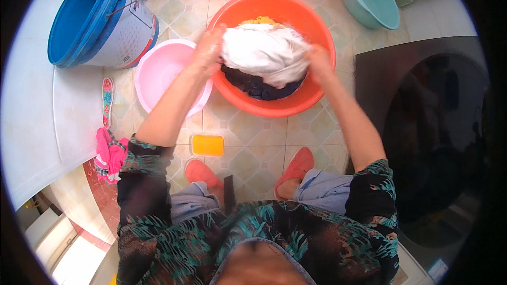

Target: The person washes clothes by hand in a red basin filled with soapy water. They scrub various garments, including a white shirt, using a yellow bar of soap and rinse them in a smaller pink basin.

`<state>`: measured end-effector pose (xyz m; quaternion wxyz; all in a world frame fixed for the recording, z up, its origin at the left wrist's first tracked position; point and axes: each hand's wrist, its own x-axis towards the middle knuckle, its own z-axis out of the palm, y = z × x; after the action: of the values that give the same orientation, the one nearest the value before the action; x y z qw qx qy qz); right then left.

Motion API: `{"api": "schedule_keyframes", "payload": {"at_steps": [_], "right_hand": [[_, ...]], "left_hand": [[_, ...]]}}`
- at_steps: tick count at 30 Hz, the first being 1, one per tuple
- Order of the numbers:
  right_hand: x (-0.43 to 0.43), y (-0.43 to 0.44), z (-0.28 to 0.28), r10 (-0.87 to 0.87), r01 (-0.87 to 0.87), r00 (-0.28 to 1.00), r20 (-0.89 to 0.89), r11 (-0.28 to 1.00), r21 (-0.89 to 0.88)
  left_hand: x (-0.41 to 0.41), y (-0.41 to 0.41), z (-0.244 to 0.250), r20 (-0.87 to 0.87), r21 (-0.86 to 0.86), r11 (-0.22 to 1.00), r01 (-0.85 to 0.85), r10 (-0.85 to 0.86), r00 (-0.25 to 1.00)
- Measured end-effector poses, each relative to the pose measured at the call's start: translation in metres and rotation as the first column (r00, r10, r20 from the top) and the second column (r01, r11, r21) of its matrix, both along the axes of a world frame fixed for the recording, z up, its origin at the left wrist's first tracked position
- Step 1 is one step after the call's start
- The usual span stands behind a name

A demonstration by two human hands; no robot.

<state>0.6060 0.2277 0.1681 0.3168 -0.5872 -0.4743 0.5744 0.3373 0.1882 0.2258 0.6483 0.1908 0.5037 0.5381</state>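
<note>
A bunched white cloth [263, 49] is stretched between my two hands over an orange plastic basin [269, 107]. My left hand [210, 49] grips its left end, at the basin's left rim. On the other side my right hand [318, 61] holds the right end, somewhat blurred. Dark navy fabric [261, 87] lies in the basin beneath the white cloth. Behind it a bit of yellow fabric [262, 20] shows. The cloth hides most of the basin's inside.
A pink basin [158, 75] touches the orange one's left side. Farther left stands a large blue-lined bucket [119, 27]. A yellow soap-like block in a tray [208, 145] lies near my feet. A green basin [370, 0] and a black front-loading appliance [372, 99] stand right.
</note>
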Motion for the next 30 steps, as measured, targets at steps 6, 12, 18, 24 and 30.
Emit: {"api": "schedule_keyframes", "payload": {"at_steps": [6, 12, 18, 24, 30], "right_hand": [[0.049, 0.054, 0.075, 0.018, 0.037, 0.91, -0.414, 0.992, 0.125], [0.037, 0.038, 0.152, 0.047, 0.042, 0.914, -0.402, 0.977, 0.21], [-0.017, 0.008, 0.189, 0.281, -0.267, 0.96, 0.002, 0.912, 0.311], [0.021, 0.004, 0.241, 0.217, -0.457, 0.874, 0.434, 0.668, 0.587], [0.052, 0.012, 0.228, -0.047, -0.12, 0.977, 0.21, 0.69, 0.713]], "left_hand": [[-0.048, -0.008, 0.014, -0.253, 0.015, 0.991, 0.135, -0.127, 0.959], [-0.031, -0.018, 0.021, -0.604, -0.22, 0.749, 0.625, -0.608, 0.515], [0.006, 0.018, 0.026, -0.932, 0.336, 0.591, 0.733, 0.095, 0.351], [0.039, 0.048, 0.066, -0.69, 0.262, 0.68, 0.685, -0.364, 0.626], [0.016, 0.058, 0.106, -0.703, 0.547, 0.583, 0.6, -0.069, 0.708]]}}
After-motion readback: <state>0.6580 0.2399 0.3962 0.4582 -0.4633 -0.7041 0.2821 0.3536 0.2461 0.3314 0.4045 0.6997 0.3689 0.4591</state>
